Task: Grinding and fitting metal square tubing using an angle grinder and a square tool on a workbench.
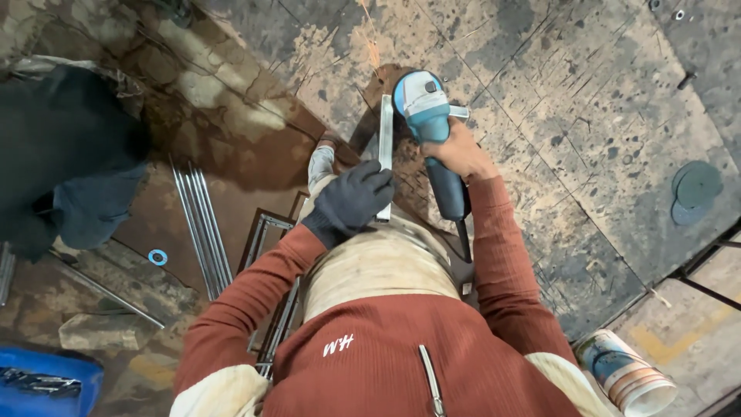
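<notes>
My left hand (351, 199), in a dark glove, grips the near end of a flat grey metal bar (385, 135) that lies across my knee and points away from me. My right hand (455, 150), bare, is closed around the body of a blue and grey angle grinder (423, 104). The grinder's head sits against the right side of the bar near its far end. A few orange sparks fly up from that spot. My foot in a light shoe (320, 161) rests just left of the bar.
Several thin metal rods (202, 224) lie on the stained floor to the left, beside a rectangular metal frame (262, 239). Grey grinding discs (695, 189) lie at the right. A paint can (625, 374) stands bottom right, a blue box (46, 378) bottom left. Dark cloth (62, 162) lies at the left.
</notes>
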